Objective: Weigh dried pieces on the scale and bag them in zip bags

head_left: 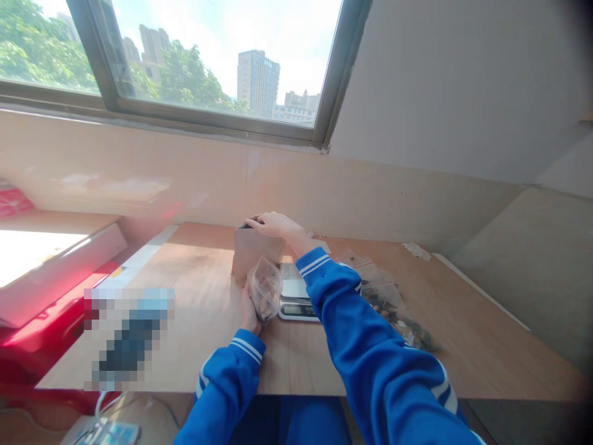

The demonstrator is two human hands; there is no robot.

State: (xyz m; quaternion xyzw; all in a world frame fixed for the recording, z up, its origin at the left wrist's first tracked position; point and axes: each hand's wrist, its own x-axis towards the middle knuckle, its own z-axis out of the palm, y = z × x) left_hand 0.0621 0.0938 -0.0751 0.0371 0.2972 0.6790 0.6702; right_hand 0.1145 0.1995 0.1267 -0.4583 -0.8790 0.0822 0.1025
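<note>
My left hand is closed around a clear plastic bag, which stands upright with brownish pieces inside. Behind the bag is a tall cardboard box with its top open. Over that opening my right hand reaches, fingers stretched out along the rim and their tips partly hidden at the mouth. A digital kitchen scale lies just right of the bag, its display facing me and partly covered by my right sleeve. The box's contents do not show.
Several clear zip bags with dark and brown pieces lie right of my right arm. A pixelated dark object is at the left of the wooden table. Torn paper lies at the back. Red furniture stands left; wall and window are behind.
</note>
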